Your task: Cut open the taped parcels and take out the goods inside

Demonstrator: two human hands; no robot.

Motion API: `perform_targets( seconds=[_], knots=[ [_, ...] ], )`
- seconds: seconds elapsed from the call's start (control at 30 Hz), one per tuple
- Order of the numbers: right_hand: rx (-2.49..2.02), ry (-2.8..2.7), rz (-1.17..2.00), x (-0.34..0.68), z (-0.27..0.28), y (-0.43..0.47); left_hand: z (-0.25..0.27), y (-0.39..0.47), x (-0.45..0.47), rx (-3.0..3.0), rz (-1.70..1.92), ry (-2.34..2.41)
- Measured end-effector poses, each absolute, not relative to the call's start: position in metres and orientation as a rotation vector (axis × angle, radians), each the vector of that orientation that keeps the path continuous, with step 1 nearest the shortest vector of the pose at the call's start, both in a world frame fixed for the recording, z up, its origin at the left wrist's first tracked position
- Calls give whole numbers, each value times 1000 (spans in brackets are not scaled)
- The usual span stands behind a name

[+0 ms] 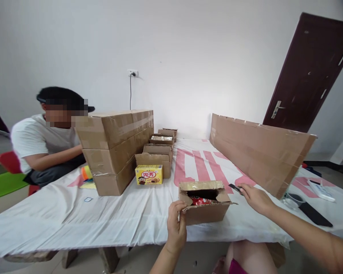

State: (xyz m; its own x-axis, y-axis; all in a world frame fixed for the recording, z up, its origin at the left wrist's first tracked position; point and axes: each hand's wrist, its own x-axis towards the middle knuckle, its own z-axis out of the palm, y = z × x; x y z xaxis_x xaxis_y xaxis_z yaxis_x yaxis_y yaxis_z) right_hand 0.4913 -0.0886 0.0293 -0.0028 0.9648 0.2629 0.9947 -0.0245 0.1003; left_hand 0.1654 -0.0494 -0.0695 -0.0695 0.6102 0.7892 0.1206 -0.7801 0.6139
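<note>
In front of me on the table a small cardboard box [208, 215] stands with its top open. A red printed package [201, 200] shows inside it; the rest of the contents is in shadow. My left hand [177, 222] is closed on the box's near left corner, thumb and fingers around the edge. To the right of the box, my right hand [251, 196] is closed around a thin dark utility knife [236, 188]. Its tip points left toward the box, apart from it.
Stacked cartons [111, 152] form a wall on the left; a person [50, 140] sits behind it. A yellow snack box [149, 175] stands before a row of opened cartons [160, 156]. A cardboard panel [260, 152], clear bowl [295, 199] and black phone-like slab [314, 214] are right.
</note>
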Motion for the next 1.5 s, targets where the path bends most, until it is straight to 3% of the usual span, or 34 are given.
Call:
perform_targets(
  seconds=[0.27, 0.5, 0.67, 0.93, 1.13, 1.27, 1.5],
  knots=[
    [-2126, -2278, -212, 493, -44, -88, -61, -53, 158, 1944, 1806, 738],
    [-2007, -2170, -246, 477, 19, -42, -55, -54, 155, 2039, 1733, 674],
    [-1760, -2207, -235, 404, 68, -18, -51, -53, 154, 2060, 1713, 660],
    [-1597, -2386, -233, 317, 48, -9, -51, -46, 145, 1795, 1678, 572],
    [-1464, -2368, -273, 322, 39, -37, -47, -38, 137, 1819, 1738, 921],
    [-1289, -2271, -249, 325, 43, -55, -42, -38, 142, 1870, 1479, 794],
    [-1270, -2279, -266, 347, 46, -64, -38, -38, 155, 1786, 1572, 811]
  ],
)
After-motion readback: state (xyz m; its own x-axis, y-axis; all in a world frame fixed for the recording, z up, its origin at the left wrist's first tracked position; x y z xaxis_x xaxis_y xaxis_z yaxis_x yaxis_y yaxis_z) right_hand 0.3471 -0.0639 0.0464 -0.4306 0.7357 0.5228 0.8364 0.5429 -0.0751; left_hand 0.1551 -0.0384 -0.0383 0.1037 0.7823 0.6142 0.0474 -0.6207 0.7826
